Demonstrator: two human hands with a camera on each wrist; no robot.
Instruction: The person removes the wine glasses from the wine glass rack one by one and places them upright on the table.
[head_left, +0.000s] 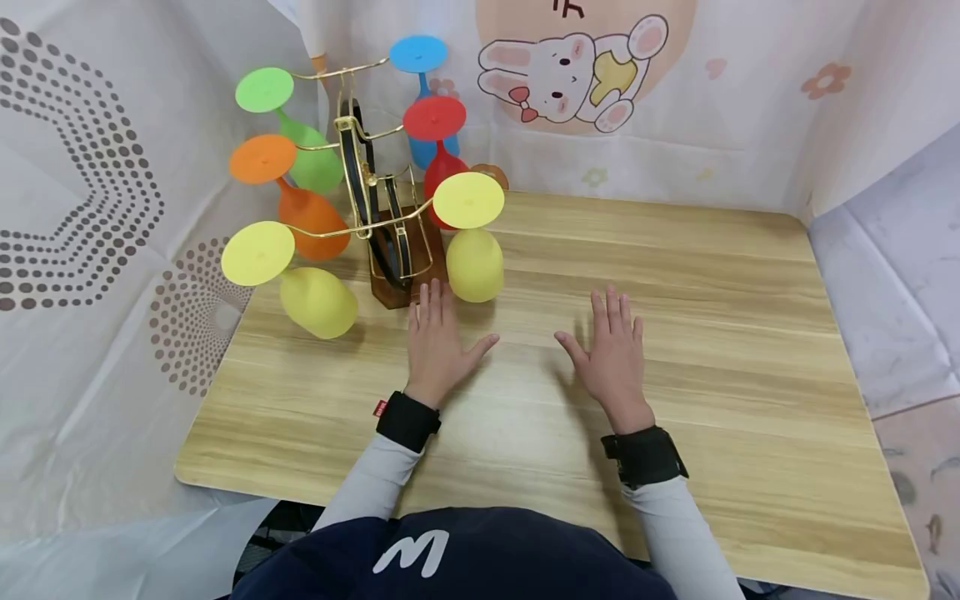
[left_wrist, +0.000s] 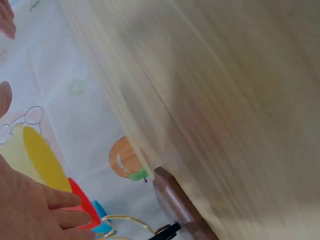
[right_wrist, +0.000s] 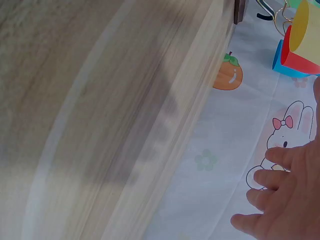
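My left hand (head_left: pixel 437 350) is held out with straight fingers and the thumb spread. Its fingertips are nearest to the wooden base (head_left: pixel 388 293) of a gold-wire goblet rack; whether they touch it I cannot tell. Upside down on the rack hang colored plastic goblets: green (head_left: pixel 313 158), orange (head_left: pixel 311 221) and yellow (head_left: pixel 318 302) at left, blue (head_left: pixel 422 87), red (head_left: pixel 442 171) and yellow (head_left: pixel 476 265) at right. My right hand (head_left: pixel 617 362), fingers also straight, holds nothing over the table. In the wrist views, the left hand (left_wrist: pixel 30 210) and right hand (right_wrist: pixel 290 195) are partly cut off.
The wood-grain table (head_left: pixel 720 333) extends right of the rack. A white curtain (head_left: pixel 712 142) with a rabbit print hangs behind it, and a dotted cloth (head_left: pixel 82 167) stands along the left side. Black bands circle both wrists.
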